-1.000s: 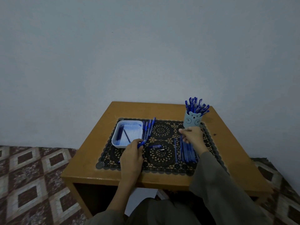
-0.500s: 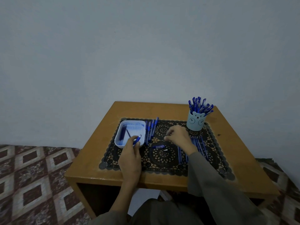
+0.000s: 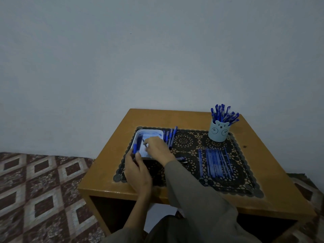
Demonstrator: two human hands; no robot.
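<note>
**Reaching into the white tray [image 3: 150, 131]**

Head view: the right hand [image 3: 158, 149] has crossed from mid-mat into the tray, fingers over a thin refill [image 3: 144, 142], grip unclear. The left hand [image 3: 138, 170] pinches a blue pen [image 3: 135, 148] at the tray's near rim. Wooden worktop [image 3: 263, 155], black lace mat [image 3: 189, 142], pale wall [image 3: 157, 58], patterned floor [image 3: 35, 190].

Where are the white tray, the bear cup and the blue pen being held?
white tray [image 3: 150, 131]: head view, far rim.
bear cup [image 3: 219, 133]: head view, middle of front wall.
held blue pen [image 3: 135, 148]: head view, blue section above thumb.
</note>
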